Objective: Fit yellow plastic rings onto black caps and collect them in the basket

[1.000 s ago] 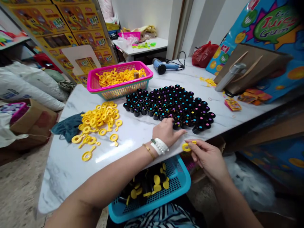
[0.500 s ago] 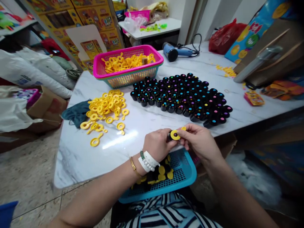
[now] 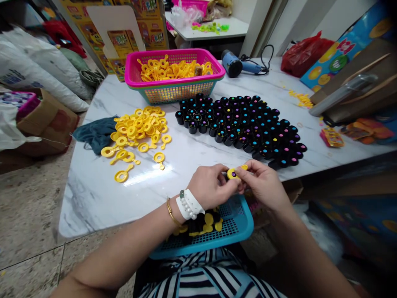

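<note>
Over the table's front edge, my left hand (image 3: pixel 207 187) is closed round a small black cylinder, mostly hidden by the fingers. A yellow ring-shaped cap with a tab (image 3: pixel 230 172) sits on its end, and a purple dot shows through the hole. My right hand (image 3: pixel 263 182) pinches the cap, thumb on its tab side. Just below both hands is a blue basket (image 3: pixel 246 225) holding black cylinders with yellow caps. Rows of black cylinders with coloured dots (image 3: pixel 237 122) stand beyond. Loose yellow ring caps (image 3: pixel 141 128) lie in a pile to the left.
A pink-rimmed basket (image 3: pixel 133 78) full of yellow caps stands at the back. Behind the cylinders lies a blue heat gun (image 3: pixel 231 64). A dark cloth (image 3: pixel 94 134) is at the table's left edge. A red bag (image 3: pixel 305 56) and a brown paper bag (image 3: pixel 362 74) are at right.
The yellow cap has tilted and shows a narrower face. My left fingers have shifted round the cylinder, and both hands remain together. The camera view has moved slightly.
</note>
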Available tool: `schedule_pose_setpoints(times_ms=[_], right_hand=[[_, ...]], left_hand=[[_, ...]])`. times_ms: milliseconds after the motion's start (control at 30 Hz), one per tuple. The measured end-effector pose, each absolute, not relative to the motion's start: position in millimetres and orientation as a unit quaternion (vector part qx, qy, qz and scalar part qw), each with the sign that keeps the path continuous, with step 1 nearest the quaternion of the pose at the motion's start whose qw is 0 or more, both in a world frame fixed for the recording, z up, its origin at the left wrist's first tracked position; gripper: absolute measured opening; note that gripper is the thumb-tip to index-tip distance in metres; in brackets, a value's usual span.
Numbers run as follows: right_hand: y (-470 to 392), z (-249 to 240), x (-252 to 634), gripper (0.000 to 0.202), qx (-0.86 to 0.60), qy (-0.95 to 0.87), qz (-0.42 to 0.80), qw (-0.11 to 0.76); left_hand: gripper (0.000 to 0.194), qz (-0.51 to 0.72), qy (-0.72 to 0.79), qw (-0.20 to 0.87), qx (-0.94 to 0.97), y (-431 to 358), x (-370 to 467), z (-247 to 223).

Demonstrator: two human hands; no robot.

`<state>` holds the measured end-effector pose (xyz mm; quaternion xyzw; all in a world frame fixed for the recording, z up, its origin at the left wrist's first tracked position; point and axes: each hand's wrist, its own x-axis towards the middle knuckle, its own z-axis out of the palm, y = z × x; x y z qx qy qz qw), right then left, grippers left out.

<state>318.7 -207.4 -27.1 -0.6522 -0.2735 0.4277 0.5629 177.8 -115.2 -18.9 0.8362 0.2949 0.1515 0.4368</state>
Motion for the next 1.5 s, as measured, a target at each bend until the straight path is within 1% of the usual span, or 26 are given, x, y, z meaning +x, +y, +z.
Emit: schedule_pose_setpoints(times_ms=[133, 200, 267, 367, 433, 567, 633, 700, 833, 933, 1100, 1233, 1333, 1400, 1500], right_hand=[[-207, -26, 316, 0.036, -0.653, -0.291, 0.421, 0.558], [-207, -27, 315, 0.034, -0.651, -0.293, 0.413, 0.566], [-207, -28, 313, 0.032, -0.648, -0.294, 0.407, 0.573], [-209, -30, 312, 0.029, -0.643, -0.297, 0.403, 0.579], [-211, -30, 314, 0.028, -0.634, -0.296, 0.412, 0.584], [-218, -29, 327, 0.032, -0.586, -0.254, 0.473, 0.607], [-218, -28, 337, 0.032, -0.571, -0.242, 0.521, 0.586], [-214, -25, 346, 0.031, -0.568, -0.251, 0.563, 0.546], [-197, -16, 348, 0.029, -0.592, -0.296, 0.594, 0.458], [-187, -8, 340, 0.027, -0.636, -0.333, 0.565, 0.407], [-204, -1, 314, 0.022, -0.668, -0.41, 0.461, 0.415], [-243, -20, 287, 0.029, -0.701, -0.439, 0.405, 0.389], [-266, -39, 267, 0.02, -0.715, -0.479, 0.361, 0.359], [-273, -45, 258, 0.02, -0.714, -0.51, 0.346, 0.334], [-271, -43, 254, 0.024, -0.704, -0.543, 0.32, 0.328]], left_hand=[[0.029, 0.121, 0.324, 0.58, 0.738, -111, 184, -19], [0.028, 0.117, 0.329, 0.602, 0.718, -113, 186, -21], [0.027, 0.14, 0.341, 0.567, 0.737, -118, 186, -23], [0.023, 0.208, 0.337, 0.469, 0.789, -127, 184, -26], [0.026, 0.245, 0.31, 0.413, 0.821, -132, 183, -29], [0.025, 0.25, 0.289, 0.344, 0.857, -134, 181, -34], [0.028, 0.224, 0.284, 0.327, 0.873, -134, 179, -35], [0.029, 0.203, 0.28, 0.311, 0.885, -135, 177, -35], [0.027, 0.181, 0.277, 0.313, 0.89, -134, 177, -34], [0.022, 0.178, 0.281, 0.329, 0.884, -130, 182, -36], [0.017, 0.15, 0.283, 0.329, 0.888, -131, 179, -34], [0.022, 0.087, 0.25, 0.293, 0.919, -154, 152, -29], [0.028, 0.047, 0.22, 0.266, 0.937, -162, 120, -21], [0.028, 0.057, 0.256, 0.24, 0.935, -147, 98, -14], [0.032, 0.18, 0.388, 0.115, 0.896, -100, 72, -11]])
